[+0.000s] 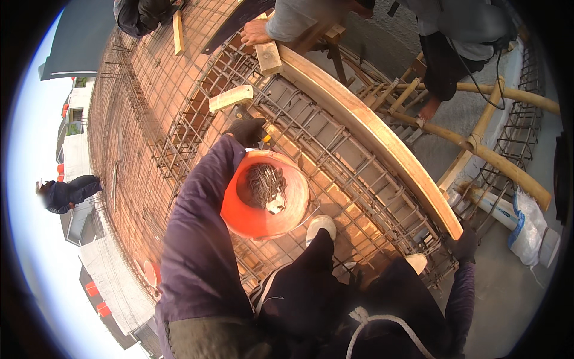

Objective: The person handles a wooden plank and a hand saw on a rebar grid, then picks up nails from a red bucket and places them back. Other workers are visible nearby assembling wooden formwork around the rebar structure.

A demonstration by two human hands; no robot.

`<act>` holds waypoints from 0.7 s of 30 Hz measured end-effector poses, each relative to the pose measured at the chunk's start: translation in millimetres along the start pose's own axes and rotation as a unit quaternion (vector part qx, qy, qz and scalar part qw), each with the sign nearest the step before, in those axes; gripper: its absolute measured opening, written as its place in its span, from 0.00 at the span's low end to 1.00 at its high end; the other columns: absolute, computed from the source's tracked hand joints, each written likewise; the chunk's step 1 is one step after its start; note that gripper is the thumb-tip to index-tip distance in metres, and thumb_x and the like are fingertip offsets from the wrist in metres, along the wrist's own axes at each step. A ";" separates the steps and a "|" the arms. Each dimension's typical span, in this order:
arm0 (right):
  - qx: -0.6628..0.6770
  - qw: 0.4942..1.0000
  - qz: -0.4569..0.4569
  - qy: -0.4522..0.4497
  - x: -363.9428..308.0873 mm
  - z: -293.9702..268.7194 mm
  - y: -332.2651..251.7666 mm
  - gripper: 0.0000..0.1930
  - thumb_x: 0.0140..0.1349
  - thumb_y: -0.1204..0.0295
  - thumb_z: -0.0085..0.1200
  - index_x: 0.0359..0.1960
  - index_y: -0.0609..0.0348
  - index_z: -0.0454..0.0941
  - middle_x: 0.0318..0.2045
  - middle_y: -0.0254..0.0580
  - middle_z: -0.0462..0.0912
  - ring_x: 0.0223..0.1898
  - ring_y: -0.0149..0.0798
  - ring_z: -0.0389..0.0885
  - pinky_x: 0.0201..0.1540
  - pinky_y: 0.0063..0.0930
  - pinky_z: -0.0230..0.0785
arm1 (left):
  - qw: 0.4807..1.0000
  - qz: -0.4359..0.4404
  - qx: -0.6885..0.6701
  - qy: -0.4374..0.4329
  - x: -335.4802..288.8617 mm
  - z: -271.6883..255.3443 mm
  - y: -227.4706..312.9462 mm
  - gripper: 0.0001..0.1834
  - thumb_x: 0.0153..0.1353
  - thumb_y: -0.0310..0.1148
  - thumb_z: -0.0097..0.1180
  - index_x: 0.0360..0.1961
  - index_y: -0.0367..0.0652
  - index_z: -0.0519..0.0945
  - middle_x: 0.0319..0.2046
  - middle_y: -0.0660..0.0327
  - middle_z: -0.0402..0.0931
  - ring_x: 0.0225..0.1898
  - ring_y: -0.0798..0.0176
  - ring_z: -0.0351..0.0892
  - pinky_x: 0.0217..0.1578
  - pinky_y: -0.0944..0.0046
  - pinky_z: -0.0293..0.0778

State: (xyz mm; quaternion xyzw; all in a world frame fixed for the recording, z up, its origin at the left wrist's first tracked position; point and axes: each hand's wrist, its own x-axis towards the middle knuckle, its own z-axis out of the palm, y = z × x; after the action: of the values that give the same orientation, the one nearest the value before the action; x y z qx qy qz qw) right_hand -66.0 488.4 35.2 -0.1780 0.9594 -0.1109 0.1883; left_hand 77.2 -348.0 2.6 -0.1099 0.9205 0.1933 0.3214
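My left hand (247,131), in a dark glove, is closed round what looks like a hammer (267,140) with a yellow and black handle, partly hidden by the hand. Just below my left forearm stands an orange bucket (236,206) holding a heap of nails (266,184) and a crumpled white scrap. At the right my gloved right hand (465,245) grips the near end of a long wooden plank (382,128); its fingers are partly hidden. The plank, which looks curved here, runs along a rebar cage. At its far end a co-worker's bare hand (256,32) rests on a wood block (268,58).
Rebar mesh (137,137) spreads over reddish boards on the left. A short timber (231,99) lies near my left hand. Bamboo poles (508,167) and a white pipe (493,206) are at right. Another person (445,66) is at upper right, one more (75,192) far left.
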 end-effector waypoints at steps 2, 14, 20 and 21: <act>-0.006 1.000 -0.001 -0.005 -0.5 3.2 4.1 0.35 0.49 0.50 0.78 0.55 0.57 0.83 0.44 0.56 0.89 0.46 0.62 0.88 0.50 0.54 0.79 | 0.967 -0.145 -0.160 0.132 -15.6 -16.3 20.3 0.47 0.54 0.39 0.80 0.72 0.37 0.71 0.50 0.52 0.85 0.46 0.53 0.87 0.46 0.51 0.85; -0.168 0.958 -0.017 -0.232 29.1 -52.3 -20.6 0.39 0.55 0.40 0.73 0.58 0.58 0.82 0.42 0.61 0.89 0.45 0.62 0.90 0.48 0.53 0.81 | 0.880 -0.214 -0.188 0.380 48.4 -74.7 130.1 0.52 0.66 0.68 0.62 0.67 0.25 0.72 0.61 0.32 0.78 0.62 0.34 0.82 0.62 0.44 0.78; -0.098 0.964 -0.127 -0.212 101.1 -90.4 -155.3 0.33 0.62 0.43 0.70 0.54 0.61 0.83 0.38 0.53 0.88 0.41 0.59 0.89 0.46 0.52 0.80 | 0.778 -0.253 -0.411 0.403 105.7 -66.6 97.4 0.57 0.60 0.76 0.62 0.59 0.20 0.79 0.51 0.33 0.86 0.54 0.39 0.89 0.54 0.47 0.81; -0.111 0.961 -0.161 -0.193 113.7 -85.3 -181.5 0.33 0.64 0.44 0.70 0.56 0.61 0.82 0.40 0.53 0.88 0.43 0.58 0.88 0.48 0.52 0.79 | 0.769 -0.234 -0.436 0.404 108.9 -66.2 94.6 0.57 0.60 0.76 0.63 0.59 0.20 0.80 0.50 0.35 0.87 0.52 0.41 0.89 0.54 0.48 0.81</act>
State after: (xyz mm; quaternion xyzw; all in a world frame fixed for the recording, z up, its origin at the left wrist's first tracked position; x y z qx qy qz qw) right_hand -144.3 291.7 126.6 -0.3682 0.8696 0.0037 0.3290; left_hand -73.9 -299.5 8.1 -0.5183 0.7282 0.4299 -0.1277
